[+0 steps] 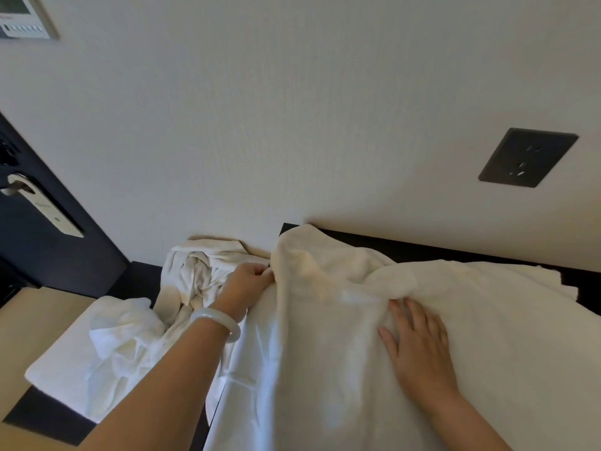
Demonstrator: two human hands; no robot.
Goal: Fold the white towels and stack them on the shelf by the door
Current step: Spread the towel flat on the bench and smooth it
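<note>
Spreading over most of the dark worktop (422, 252), a large white towel (325, 369) lies rumpled, with a raised fold running across its middle and its near left part hanging over the worktop's left edge. The left grip (250, 283) is clenched on the towel's left border near the wall, thumb and fingers pinching the cloth. A pale bangle (216, 323) sits on that wrist. The right grip (419, 346) is released: the palm lies flat on the towel with the fingers straight and spread, pressing just below the raised fold.

Just left of the worktop, a second white towel (195, 275) is bunched in a twisted heap against the wall (292, 109), close behind the left grip. Nearer and lower, a third white towel (81, 362) lies loosely crumpled on a lower dark surface (48, 415). That may be a shelf, though the wide-angle view does not make it clear.

At the far left stands a dark door (39, 249) with a metal lever handle (13, 187) on a long pale plate. A dark socket plate (527, 157) is set in the wall above the worktop's right part, and a framed panel (22, 17) hangs in the top left corner.
</note>
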